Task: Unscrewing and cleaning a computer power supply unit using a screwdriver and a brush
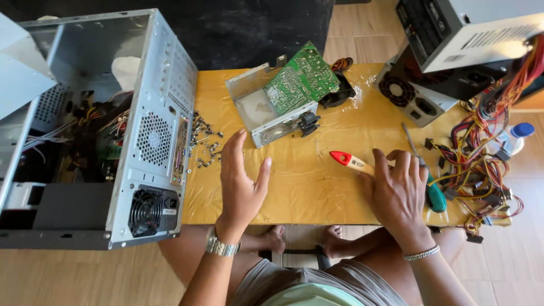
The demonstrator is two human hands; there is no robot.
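The right hand [396, 190] lies at lower right of centre, palm down, its fingers curled over the pale handle of a tool with a red tip [341, 158]. That tool lies on the yellow worktop [306, 187] with its long axis running from the hand up and to the left, red end pointing toward the middle of the frame. It is in contact with the right hand and well apart from the left.

The left hand [241, 181] hovers left of centre, fingers spread and holding nothing, between the tool and a scatter of screws [204, 144] beside the open computer case [141, 136]. A green-handled screwdriver [433, 195] lies just right of the right hand, its shaft pointing up the frame. A green circuit board [300, 79] rests on a metal housing above.
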